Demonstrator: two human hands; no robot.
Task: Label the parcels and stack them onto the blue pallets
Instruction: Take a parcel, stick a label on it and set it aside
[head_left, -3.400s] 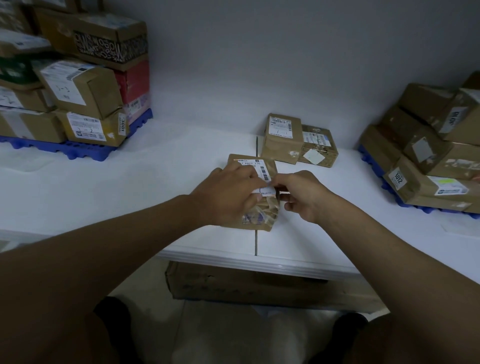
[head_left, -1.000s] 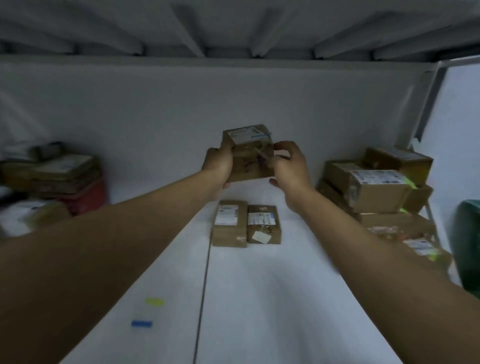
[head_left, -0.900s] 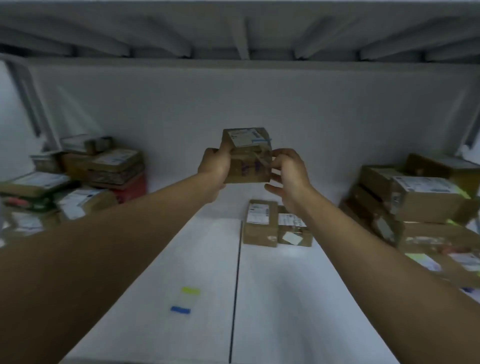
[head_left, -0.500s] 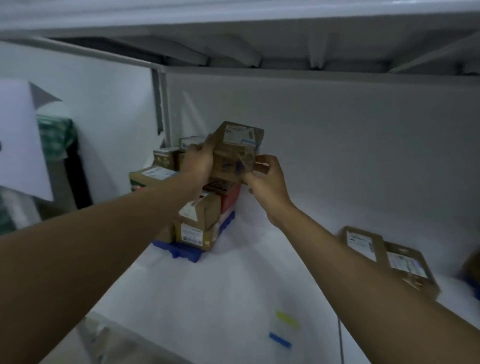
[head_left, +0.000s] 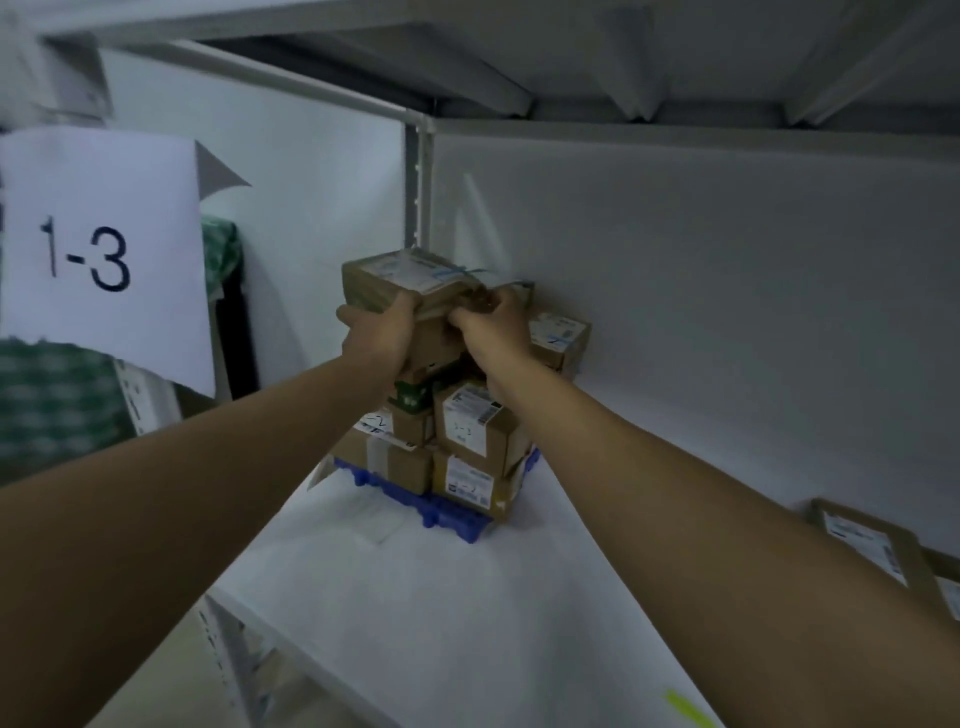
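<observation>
Both hands, left (head_left: 375, 335) and right (head_left: 492, 327), grip parcel (head_left: 410, 280) over stacked boxes (head_left: 470, 431); bare desk (head_left: 441, 597) below wrists.

Open shelf surface (head_left: 441, 597) before stacked parcels (head_left: 467, 436), back wall (head_left: 727, 312) close behind.

Head view; forward toward shelf corner

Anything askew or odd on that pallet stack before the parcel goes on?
The stack on the blue pallet looks uneven: boxes sit at differing angles, edges not lined up. Both hands, left and right, hold the parcel at its top. No damage visible.
</observation>
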